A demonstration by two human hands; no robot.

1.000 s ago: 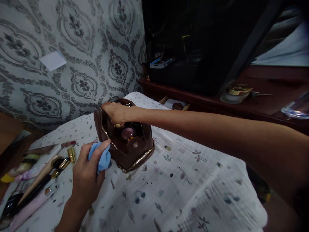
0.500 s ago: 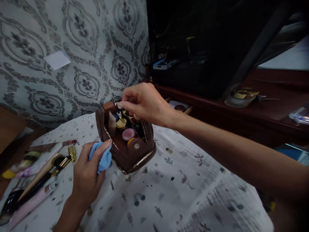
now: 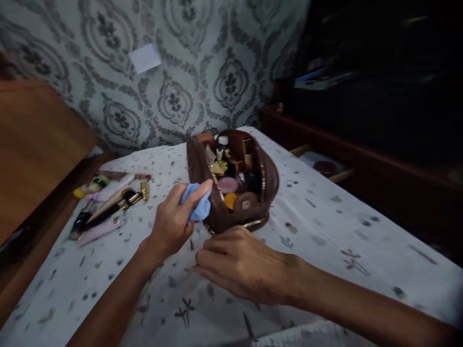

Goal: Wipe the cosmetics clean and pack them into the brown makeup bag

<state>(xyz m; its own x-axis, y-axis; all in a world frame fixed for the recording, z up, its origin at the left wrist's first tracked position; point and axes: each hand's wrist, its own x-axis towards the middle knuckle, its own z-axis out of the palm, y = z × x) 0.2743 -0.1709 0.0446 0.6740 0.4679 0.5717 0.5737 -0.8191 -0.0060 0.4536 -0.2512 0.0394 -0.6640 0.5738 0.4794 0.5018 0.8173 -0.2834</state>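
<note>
A blue cloth (image 3: 198, 205) is gripped between the thumb and fingers of my left hand (image 3: 171, 224), right beside the near left side of a brown makeup bag (image 3: 198, 164). The bag stands unzipped, with bottles, a round pink item (image 3: 227, 185), a yellow item (image 3: 230, 200) and gold-capped cosmetics inside. My right hand (image 3: 246, 265) is just in front of the bag, low over the patterned cloth. Its fingers are curled closed, and whatever they may hold is hidden.
Brushes, tubes and other cosmetics (image 3: 104, 207) lie in a group on the left of the white printed cloth (image 3: 311, 284). A brown box (image 3: 39, 149) stands at the left edge. Patterned wallpaper rises behind; an open drawer (image 3: 321, 166) sits at the right.
My right hand has come out of the bag and down to the front of it. The left hand still grips the blue cloth. The view has swung to the left.
</note>
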